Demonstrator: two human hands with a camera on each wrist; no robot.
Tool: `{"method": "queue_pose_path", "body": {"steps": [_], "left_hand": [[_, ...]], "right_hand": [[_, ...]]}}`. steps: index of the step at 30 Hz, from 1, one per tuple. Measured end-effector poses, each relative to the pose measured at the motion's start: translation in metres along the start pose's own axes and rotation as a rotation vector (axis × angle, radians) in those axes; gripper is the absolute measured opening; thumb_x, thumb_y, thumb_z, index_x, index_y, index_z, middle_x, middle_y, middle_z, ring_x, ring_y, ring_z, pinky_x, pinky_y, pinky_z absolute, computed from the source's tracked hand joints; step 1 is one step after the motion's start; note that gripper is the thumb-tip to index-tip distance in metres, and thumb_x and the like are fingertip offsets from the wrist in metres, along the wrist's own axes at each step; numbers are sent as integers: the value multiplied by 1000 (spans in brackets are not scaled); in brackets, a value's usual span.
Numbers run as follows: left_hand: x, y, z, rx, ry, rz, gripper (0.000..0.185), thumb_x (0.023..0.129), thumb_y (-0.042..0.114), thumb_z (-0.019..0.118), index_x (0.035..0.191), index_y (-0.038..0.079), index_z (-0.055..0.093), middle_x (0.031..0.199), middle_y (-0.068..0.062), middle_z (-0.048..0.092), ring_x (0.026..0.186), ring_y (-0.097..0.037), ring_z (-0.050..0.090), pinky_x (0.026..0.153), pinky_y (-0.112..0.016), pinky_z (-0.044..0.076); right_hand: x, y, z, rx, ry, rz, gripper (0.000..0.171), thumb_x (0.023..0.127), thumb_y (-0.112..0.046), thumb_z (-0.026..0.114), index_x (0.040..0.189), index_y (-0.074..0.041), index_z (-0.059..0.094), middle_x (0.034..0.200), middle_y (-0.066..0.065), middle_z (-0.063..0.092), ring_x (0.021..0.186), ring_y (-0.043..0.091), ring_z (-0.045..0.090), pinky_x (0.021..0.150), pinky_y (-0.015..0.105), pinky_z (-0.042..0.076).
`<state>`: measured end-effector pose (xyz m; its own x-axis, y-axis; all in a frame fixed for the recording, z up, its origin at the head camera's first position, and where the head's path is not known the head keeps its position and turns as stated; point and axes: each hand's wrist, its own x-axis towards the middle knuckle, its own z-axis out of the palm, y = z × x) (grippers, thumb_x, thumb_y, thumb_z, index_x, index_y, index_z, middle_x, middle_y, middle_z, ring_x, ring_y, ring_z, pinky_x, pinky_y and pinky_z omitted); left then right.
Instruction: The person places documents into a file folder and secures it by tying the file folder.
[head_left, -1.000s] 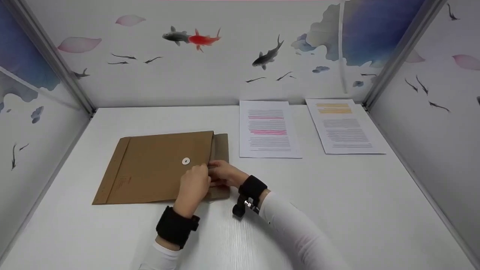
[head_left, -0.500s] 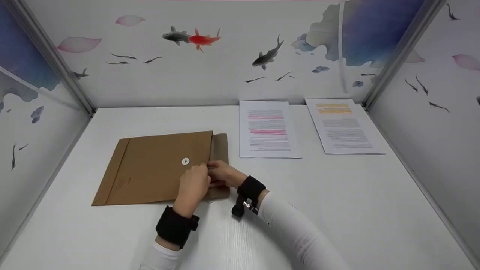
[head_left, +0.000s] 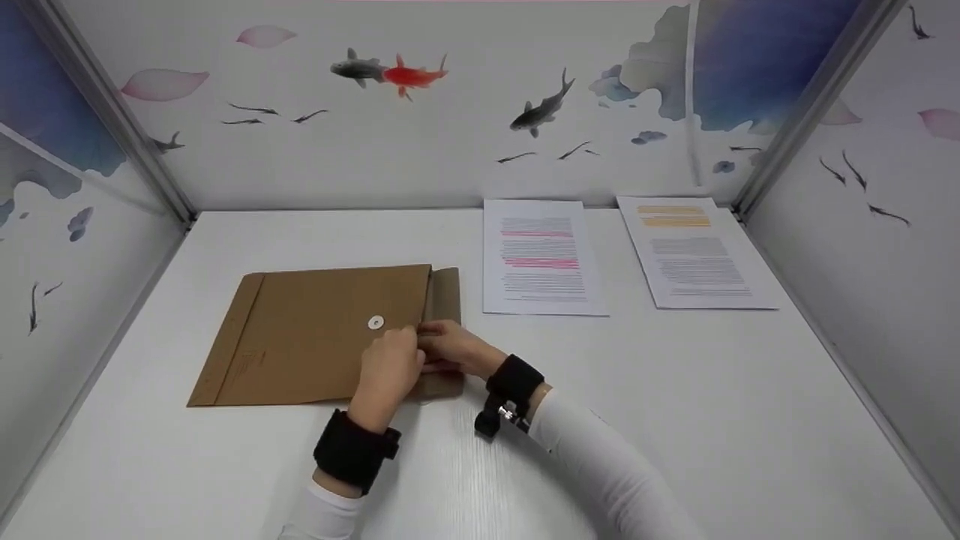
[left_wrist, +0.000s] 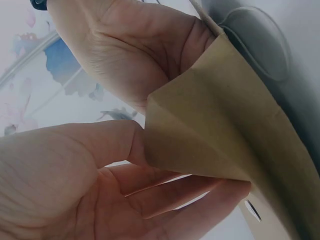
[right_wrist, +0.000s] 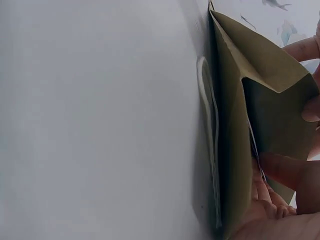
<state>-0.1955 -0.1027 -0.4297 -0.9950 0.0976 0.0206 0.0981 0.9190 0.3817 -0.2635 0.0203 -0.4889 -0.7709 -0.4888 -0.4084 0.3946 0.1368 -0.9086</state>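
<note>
A brown paper envelope point(head_left: 315, 337) lies flat on the white table point(head_left: 675, 390), with a white closure disc point(head_left: 376, 322) near its right end. Its flap point(head_left: 444, 292) is folded out to the right. Both hands meet at the envelope's mouth near the front right corner. My left hand point(head_left: 390, 367) pinches the upper paper layer point(left_wrist: 220, 115) between thumb and fingers. My right hand point(head_left: 454, 349) grips the flap side, fingers point(right_wrist: 280, 200) curled at the parted mouth point(right_wrist: 260, 115). What is inside the envelope is hidden.
Two printed sheets lie at the back right: one with pink highlighting point(head_left: 541, 255) and one with orange highlighting point(head_left: 694, 251). Fish-patterned walls point(head_left: 450, 112) close the table at back and sides. A thin pale loop point(right_wrist: 206, 100) lies on the table beside the envelope's edge.
</note>
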Motion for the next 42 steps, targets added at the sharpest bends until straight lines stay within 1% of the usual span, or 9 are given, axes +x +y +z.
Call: {"method": "queue_pose_path", "body": {"steps": [2, 7, 10, 16, 21, 25, 29, 34, 42], "left_hand": [[0, 0, 0, -9, 2, -3, 11, 93, 2, 63, 96, -7, 67, 92, -24, 72, 82, -44, 72, 66, -53, 58], [1, -1, 4, -17, 47, 8, 7, 89, 0, 64, 90, -5, 67, 89, -24, 73, 82, -45, 72, 65, -54, 57], [1, -2, 5, -16, 55, 14, 6, 88, 0, 63, 87, -4, 67, 88, -24, 73, 81, -44, 72, 64, -54, 57], [1, -1, 7, -3, 39, 21, 5, 89, 1, 65, 87, -4, 67, 87, -23, 73, 81, -42, 73, 64, -51, 57], [3, 0, 11, -6, 46, 19, 6, 87, 0, 65, 82, -4, 65, 84, -22, 72, 77, -41, 72, 62, -51, 56], [3, 1, 15, -12, 47, 1, 6, 85, -1, 64, 80, -3, 66, 84, -22, 73, 77, -42, 72, 63, -52, 56], [3, 3, 19, -4, 36, -9, 7, 86, 0, 65, 80, -3, 67, 84, -22, 73, 77, -42, 72, 62, -52, 57], [1, 4, 22, 16, 17, 6, 6, 86, -2, 67, 81, -4, 68, 83, -20, 71, 78, -41, 73, 63, -51, 58], [0, 6, 26, 75, 32, 28, 12, 88, 6, 73, 84, -5, 71, 84, -19, 70, 79, -40, 73, 66, -51, 60]], "right_hand": [[-2, -1, -2, 7, -7, -8, 45, 105, -7, 50, 148, 6, 47, 133, 26, 66, 80, 7, 70, 76, 22, 62], [-8, -2, -7, 8, -21, -30, 39, 107, -6, 47, 142, 6, 53, 129, 24, 68, 80, 6, 71, 82, 26, 62], [-12, -2, -11, 3, -28, -38, 38, 107, -5, 44, 142, 6, 54, 129, 24, 69, 82, 6, 72, 84, 27, 62], [-21, -3, -20, -98, -25, -68, 37, 107, -4, 43, 140, 6, 57, 128, 25, 70, 89, 9, 74, 85, 27, 62], [-29, -3, -28, -149, -24, -83, 38, 108, -5, 42, 142, 7, 55, 130, 27, 69, 98, 15, 76, 88, 28, 62], [-34, -1, -32, -175, -28, -109, 38, 108, -7, 43, 142, 6, 55, 131, 26, 69, 102, 18, 77, 90, 31, 62], [-40, 1, -38, -171, -35, -120, 37, 108, -8, 44, 141, 5, 56, 130, 25, 70, 100, 16, 77, 90, 31, 62], [-48, 1, -46, -184, -45, -114, 38, 108, -10, 45, 142, 3, 56, 130, 24, 70, 95, 11, 76, 87, 27, 61], [-61, 0, -63, -142, -29, -148, 39, 108, -12, 47, 141, 5, 56, 133, 26, 68, 102, 18, 77, 94, 36, 61]]}}
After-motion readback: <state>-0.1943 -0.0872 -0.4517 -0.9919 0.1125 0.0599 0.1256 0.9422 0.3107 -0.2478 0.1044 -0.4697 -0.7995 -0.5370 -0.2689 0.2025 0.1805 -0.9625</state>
